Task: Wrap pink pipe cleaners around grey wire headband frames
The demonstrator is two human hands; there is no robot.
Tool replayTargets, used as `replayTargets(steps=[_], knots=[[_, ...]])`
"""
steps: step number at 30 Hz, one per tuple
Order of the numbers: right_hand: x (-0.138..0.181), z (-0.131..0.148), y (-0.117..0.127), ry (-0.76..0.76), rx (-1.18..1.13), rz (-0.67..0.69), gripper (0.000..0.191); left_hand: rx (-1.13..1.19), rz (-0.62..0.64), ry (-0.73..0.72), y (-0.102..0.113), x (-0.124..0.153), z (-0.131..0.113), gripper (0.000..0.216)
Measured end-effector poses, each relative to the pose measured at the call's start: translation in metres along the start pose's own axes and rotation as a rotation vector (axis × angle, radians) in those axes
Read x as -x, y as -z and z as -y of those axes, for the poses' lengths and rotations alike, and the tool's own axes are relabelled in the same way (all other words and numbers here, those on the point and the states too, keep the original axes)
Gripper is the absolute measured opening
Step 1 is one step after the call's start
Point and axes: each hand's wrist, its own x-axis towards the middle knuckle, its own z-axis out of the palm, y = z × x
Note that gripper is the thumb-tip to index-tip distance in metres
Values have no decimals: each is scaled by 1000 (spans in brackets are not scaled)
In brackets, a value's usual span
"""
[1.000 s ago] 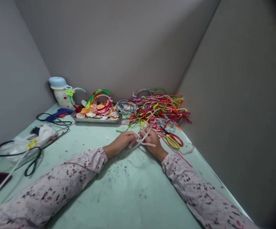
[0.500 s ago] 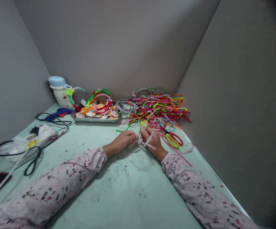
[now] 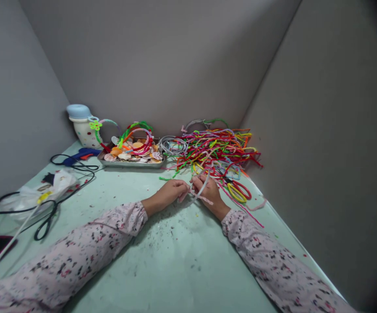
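Observation:
Just above the table, my left hand [image 3: 168, 194] is closed, its thumb and fingers pinching a light pink pipe cleaner [image 3: 205, 199]. My right hand [image 3: 211, 196] meets it nearly fingertip to fingertip, closed on a pale grey headband hoop [image 3: 203, 188] that curves across in front of its fingers. One end of the pink pipe cleaner sticks out past the hoop in front of my right hand. Where it meets the hoop is hidden between the fingers.
Behind my hands lie a heap of colourful pipe cleaners [image 3: 221, 145], a coil of grey hoops [image 3: 173, 145] and a metal tray [image 3: 132, 164] of shells. Scissors [image 3: 238, 191] rest to the right. A glue gun [image 3: 79, 155], black cable [image 3: 54, 204], plastic bag [image 3: 61, 184] and bottle [image 3: 85, 130] stand left.
Both hands stay almost in place. The hoop has turned slightly, its curve now steeper and narrower; the view has shifted a little.

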Motion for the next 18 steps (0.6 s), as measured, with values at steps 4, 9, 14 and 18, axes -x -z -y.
replayTargets(steps=[4, 9, 14, 18], knots=[[0, 0, 0, -11, -8, 13, 30, -13, -6, 3, 0, -1, 3, 24], [0, -2, -1, -36, -34, 23, 30, -52, -20, -5, 1, -2, 6, 20], [0, 2, 0, -49, -57, 39, 31, -44, -38, 25, 1, -2, 5, 18], [0, 3, 1, -58, -97, 63, 29, -73, -29, 33, 1, -1, 3, 17]])
